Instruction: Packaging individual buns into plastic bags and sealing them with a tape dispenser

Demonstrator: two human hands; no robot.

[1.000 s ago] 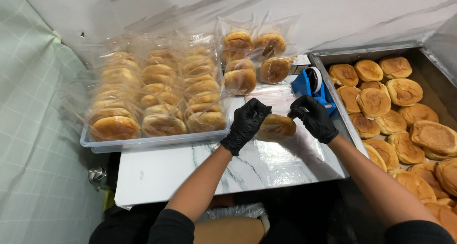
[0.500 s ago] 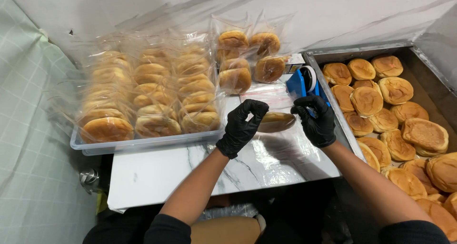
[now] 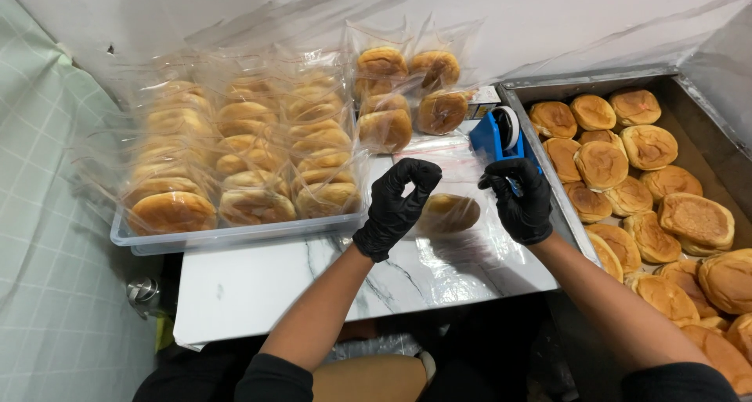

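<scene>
A white marbled counter stands against a white wall, with a clear tray of bagged buns and a metal pan of loose buns. Both black-gloved hands hover above it: the left hand pinches the clear bag holding a bun, and the right hand pinches its other side beside a blue tape dispenser.

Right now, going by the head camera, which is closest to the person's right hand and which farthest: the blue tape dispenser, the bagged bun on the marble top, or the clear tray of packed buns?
From the right hand:
1. Blue tape dispenser, just above the hand, fingers at its base.
2. Bagged bun, on the marble top to its left, between both hands.
3. Clear tray of packed buns, far left, beyond the left hand.
</scene>
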